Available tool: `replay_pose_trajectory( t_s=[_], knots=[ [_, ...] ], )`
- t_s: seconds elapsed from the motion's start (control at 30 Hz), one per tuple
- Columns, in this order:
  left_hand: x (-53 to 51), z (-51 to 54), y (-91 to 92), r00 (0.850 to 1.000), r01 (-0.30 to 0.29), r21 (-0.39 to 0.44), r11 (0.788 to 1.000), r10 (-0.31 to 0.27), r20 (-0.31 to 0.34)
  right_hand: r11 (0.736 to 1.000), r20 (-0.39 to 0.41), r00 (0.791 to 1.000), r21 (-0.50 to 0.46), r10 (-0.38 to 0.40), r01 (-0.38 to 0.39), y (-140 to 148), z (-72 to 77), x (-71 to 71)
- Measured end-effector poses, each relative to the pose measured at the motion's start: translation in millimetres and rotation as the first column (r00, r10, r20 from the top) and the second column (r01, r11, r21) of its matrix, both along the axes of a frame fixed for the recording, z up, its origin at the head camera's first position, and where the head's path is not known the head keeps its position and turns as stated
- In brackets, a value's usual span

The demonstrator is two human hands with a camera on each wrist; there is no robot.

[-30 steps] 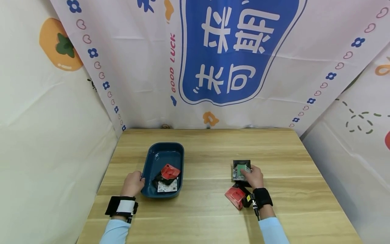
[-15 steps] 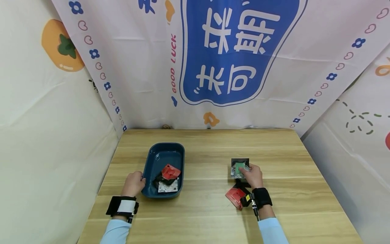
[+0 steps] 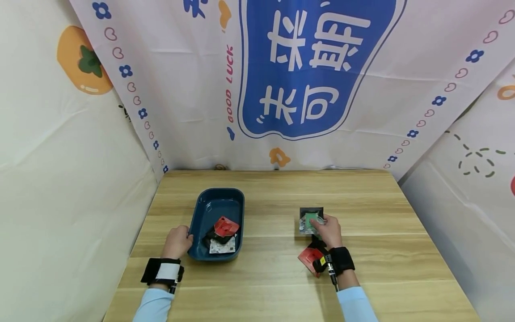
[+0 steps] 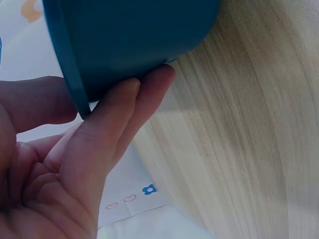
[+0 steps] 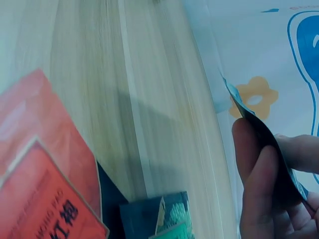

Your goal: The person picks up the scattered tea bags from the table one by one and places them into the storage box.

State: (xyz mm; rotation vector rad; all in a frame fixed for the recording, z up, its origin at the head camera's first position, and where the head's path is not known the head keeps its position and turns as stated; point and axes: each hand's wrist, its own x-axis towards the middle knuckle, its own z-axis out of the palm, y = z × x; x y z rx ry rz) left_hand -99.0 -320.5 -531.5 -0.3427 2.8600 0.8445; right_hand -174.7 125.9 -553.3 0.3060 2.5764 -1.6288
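My left hand (image 3: 177, 243) pinches the left rim of a dark blue dish (image 3: 213, 206); in the left wrist view the thumb is on one side of the rim and fingers lie under the dish wall (image 4: 129, 40). Inside the dish lie a red packet (image 3: 226, 227), a black packet and a silvery-white packet (image 3: 222, 247). My right hand (image 3: 331, 231) pinches a black tea packet with a green label (image 3: 309, 221), seen edge-on as a thin packet (image 5: 269, 137) in the right wrist view. It is above the table, over the remaining packets.
Below my right hand lie a red tea packet (image 3: 310, 258) and dark packets (image 5: 142, 214), partly hidden by the wrist camera. Bare wooden table (image 3: 273, 232) lies between dish and packets. A printed cloth (image 3: 201, 143) hangs behind the table's far edge.
My right hand has moved left and slightly away from me with the black and green tea packet. The left hand keeps its hold on the dish, which has not visibly moved.
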Motion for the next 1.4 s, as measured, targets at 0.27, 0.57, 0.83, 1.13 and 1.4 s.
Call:
replay_pose_trajectory(
  t_s=[0.27,0.57,0.83,1.13,1.4],
  knots=[
    [1.0,-1.1,0.3,1.000,-0.006,-0.001,1.000,0.006,-0.006,0.999,-0.028,0.999,-0.016,0.035,-0.036,-11.1,-2.9,3.7],
    [1.5,0.5,-4.8,1.000,-0.007,0.000,1.000,0.007,-0.011,0.999,-0.028,0.999,-0.029,0.036,-0.037,-23.7,-1.0,2.8],
    [4.2,-0.5,-4.7,1.000,-0.015,-0.014,1.000,0.015,-0.019,0.997,-0.028,0.998,-0.035,0.063,-0.064,-30.1,0.1,1.8],
    [-3.8,2.5,4.1,0.999,0.001,-0.017,1.000,-0.002,-0.033,0.998,-0.065,0.996,-0.036,0.057,-0.060,-27.3,8.2,0.8],
    [1.5,0.6,1.8,1.000,-0.013,-0.020,1.000,0.013,0.002,0.996,-0.049,0.996,-0.040,0.075,-0.077,-34.4,8.4,2.9]
  ],
)
